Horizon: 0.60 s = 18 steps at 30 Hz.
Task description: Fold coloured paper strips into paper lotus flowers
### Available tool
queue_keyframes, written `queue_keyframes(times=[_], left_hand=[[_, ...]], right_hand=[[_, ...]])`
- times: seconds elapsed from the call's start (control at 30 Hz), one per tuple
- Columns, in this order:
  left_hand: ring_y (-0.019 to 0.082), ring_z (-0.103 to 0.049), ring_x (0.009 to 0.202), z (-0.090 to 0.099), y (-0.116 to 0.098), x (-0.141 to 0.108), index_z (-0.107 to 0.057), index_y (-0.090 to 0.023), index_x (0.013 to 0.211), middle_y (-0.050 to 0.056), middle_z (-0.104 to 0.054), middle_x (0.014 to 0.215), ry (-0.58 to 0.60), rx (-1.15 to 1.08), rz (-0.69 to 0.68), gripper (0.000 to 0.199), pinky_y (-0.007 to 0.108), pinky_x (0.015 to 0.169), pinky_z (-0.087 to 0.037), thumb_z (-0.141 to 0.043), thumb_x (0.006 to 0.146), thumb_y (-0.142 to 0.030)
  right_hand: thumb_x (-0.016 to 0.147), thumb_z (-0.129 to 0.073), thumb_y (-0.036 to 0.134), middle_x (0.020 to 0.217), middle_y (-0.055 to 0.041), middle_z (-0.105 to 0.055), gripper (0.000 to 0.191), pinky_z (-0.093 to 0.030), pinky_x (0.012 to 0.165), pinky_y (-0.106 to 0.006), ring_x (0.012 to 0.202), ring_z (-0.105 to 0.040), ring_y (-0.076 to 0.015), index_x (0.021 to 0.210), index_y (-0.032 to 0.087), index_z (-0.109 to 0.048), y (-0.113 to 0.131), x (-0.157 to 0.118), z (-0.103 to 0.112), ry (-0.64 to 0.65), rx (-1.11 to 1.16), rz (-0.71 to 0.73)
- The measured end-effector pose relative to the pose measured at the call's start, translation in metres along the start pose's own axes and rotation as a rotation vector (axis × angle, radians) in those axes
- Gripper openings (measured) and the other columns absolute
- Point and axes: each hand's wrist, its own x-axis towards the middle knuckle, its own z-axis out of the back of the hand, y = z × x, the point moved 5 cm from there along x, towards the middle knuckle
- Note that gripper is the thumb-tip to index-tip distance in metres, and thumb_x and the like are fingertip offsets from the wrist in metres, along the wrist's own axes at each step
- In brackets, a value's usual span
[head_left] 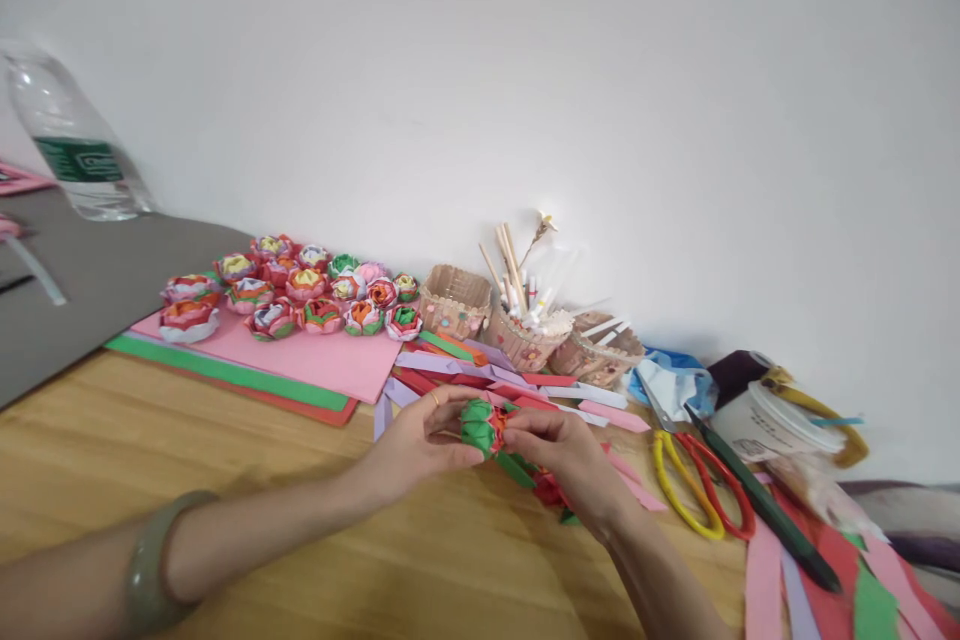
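Observation:
Between my two hands, above the wooden table (300,540), is a small folded paper flower (478,428), green outside with red and orange petals on its right side. My left hand (427,435) grips the green side between thumb and fingers. With thumb and forefinger pinched, my right hand (559,455) holds the red-orange petals. Just under the right hand lie red and green folded paper pieces (550,490), partly covered by it. Behind the hands, folded paper strips (517,375) in purple, red, white and pink are spread in a loose pile.
Several finished paper flowers (307,285) stand on pink paper (360,360) at the left. Decorated baskets (455,300) line the wall, one with sticks and pens. Scissors (705,485), a dark green pen-like tool (780,510) and a white tub (772,425) lie right. A water bottle (75,140) stands far left.

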Motion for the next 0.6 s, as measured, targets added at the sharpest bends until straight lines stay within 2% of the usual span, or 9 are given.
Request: queue_keyframes(times=[0.13,0.3,0.4,0.5,0.6], left_hand=[[0.024,-0.055,0.109,0.000,-0.002,-0.002,-0.054,-0.018,0.101,0.010,-0.062,0.114,-0.015,-0.025,0.025,0.047,0.035,0.088,-0.043,-0.076,0.060,-0.022],[0.022,-0.056,0.106,-0.001,-0.002,-0.002,-0.052,-0.018,0.100,0.009,-0.061,0.114,-0.023,-0.010,0.019,0.047,0.034,0.086,-0.043,-0.074,0.058,-0.015],[0.021,-0.056,0.104,0.003,-0.001,-0.001,-0.051,-0.019,0.095,0.007,-0.063,0.108,-0.106,0.027,0.001,0.044,0.034,0.086,-0.043,-0.074,0.057,-0.012],[0.020,-0.057,0.100,0.006,0.000,-0.001,-0.050,-0.019,0.091,0.005,-0.063,0.102,-0.183,0.019,-0.012,0.044,0.034,0.086,-0.043,-0.074,0.056,-0.012],[0.019,-0.058,0.099,0.010,0.000,-0.001,-0.049,-0.019,0.090,0.004,-0.062,0.102,-0.253,-0.032,-0.016,0.045,0.033,0.088,-0.043,-0.075,0.055,-0.011]], right_hand=[[0.063,-0.068,0.034,0.051,0.0038,-0.047,0.022,-0.023,0.045,-0.022,0.047,-0.035,-0.0069,0.057,0.014,-0.061,-0.003,0.001,-0.003,-0.049,-0.011,0.006],[0.067,-0.063,0.028,0.049,0.0044,-0.046,0.016,-0.024,0.043,-0.021,0.045,-0.035,-0.0071,0.057,0.015,-0.060,-0.001,0.001,-0.008,-0.066,-0.092,0.062],[0.072,-0.057,0.024,0.058,0.0005,-0.056,0.015,-0.032,0.047,-0.022,0.052,-0.044,-0.0101,0.062,0.015,-0.064,0.006,-0.003,-0.009,-0.141,-0.252,0.196],[0.076,-0.053,0.019,0.063,-0.0020,-0.059,0.016,-0.037,0.050,-0.023,0.055,-0.049,-0.0116,0.066,0.016,-0.066,0.018,-0.012,-0.008,-0.307,-0.469,0.404],[0.080,-0.052,0.019,0.067,-0.0037,-0.062,0.018,-0.040,0.049,-0.022,0.053,-0.050,-0.0115,0.073,0.016,-0.068,0.026,-0.021,-0.006,-0.462,-0.585,0.567]])
